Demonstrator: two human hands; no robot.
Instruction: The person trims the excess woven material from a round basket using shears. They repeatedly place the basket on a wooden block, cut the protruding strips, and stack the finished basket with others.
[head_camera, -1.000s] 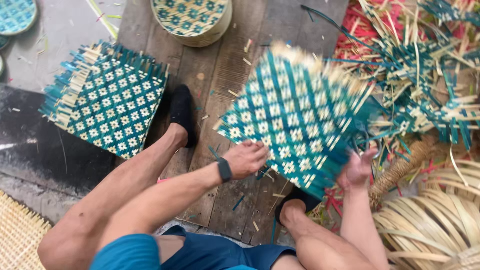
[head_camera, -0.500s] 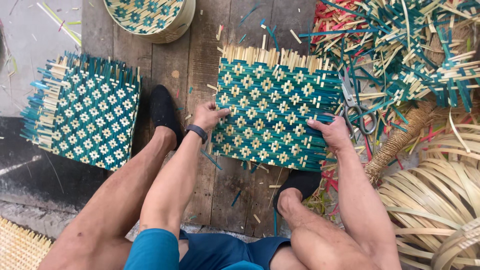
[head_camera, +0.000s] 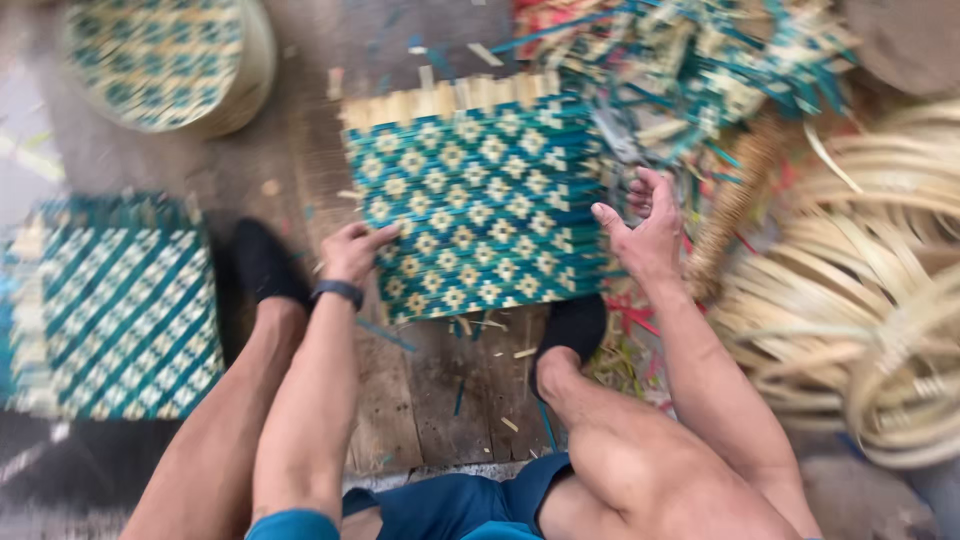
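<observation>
Here I have a woven bamboo mat (head_camera: 478, 205), teal and pale in a diamond pattern, lying flat on the wooden plank floor (head_camera: 420, 400) between my feet, a fringe of uncut pale strips along its far edge. My left hand (head_camera: 350, 253) lies on the mat's near-left edge, fingers flat across the weave rather than curled around it, so I read it as pressing the mat down, not gripping it. My right hand (head_camera: 640, 225) sits at the right edge, thumb resting on the weave and fingers bent up over the loose strip ends; it looks open and bracing, though whether the fingers pinch any strips I cannot tell through the blur. With a hand on each side, the mat is kept square and flat against the planks.

A black wristband (head_camera: 337, 291) is on my left wrist. My right foot in a black shoe (head_camera: 568, 335) touches the mat's near edge, which seems to stop it sliding toward me; the other shoe (head_camera: 262, 263) is planted well to the left. A second woven mat (head_camera: 115, 305) lies apart on the left, a round woven lid (head_camera: 165, 62) sits beyond it, a tangle of loose teal strips (head_camera: 700, 60) is heaped at the far right, and coils of pale bamboo splints (head_camera: 860, 290) lie beside my right arm.
</observation>
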